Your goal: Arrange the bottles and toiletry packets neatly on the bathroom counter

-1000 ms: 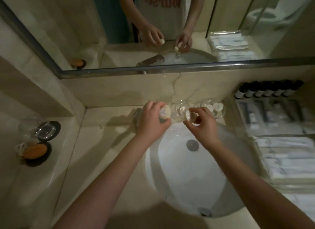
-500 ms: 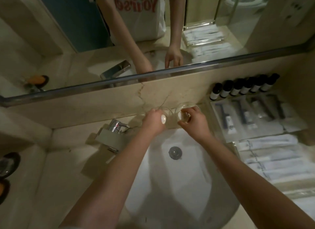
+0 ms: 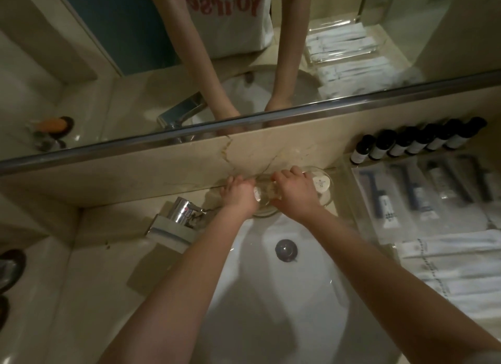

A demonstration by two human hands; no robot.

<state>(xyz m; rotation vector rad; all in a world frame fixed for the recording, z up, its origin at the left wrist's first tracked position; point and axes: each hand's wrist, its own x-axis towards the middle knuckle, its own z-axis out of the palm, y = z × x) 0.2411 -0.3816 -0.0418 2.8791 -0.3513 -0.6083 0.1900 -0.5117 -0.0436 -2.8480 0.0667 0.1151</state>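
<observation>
The 2 hands, left hand (image 3: 238,195) and right hand (image 3: 295,195), curl round the glass cups (image 3: 262,201) at the back of the sink (image 3: 271,296), by the wall; the dark bottles (image 3: 414,144) and packets (image 3: 423,201) lie in rows on the right; next the cups likely need lining up.

Chrome faucet (image 3: 180,217) is sitting just left of the white sink basin (image 3: 271,323), with the drain stopper (image 3: 286,250) showing in the middle. Mirror (image 3: 108,65) is running above a cracked marble backsplash (image 3: 135,179).

Dim warm light, soft blur — wide-angle edges bowed
</observation>
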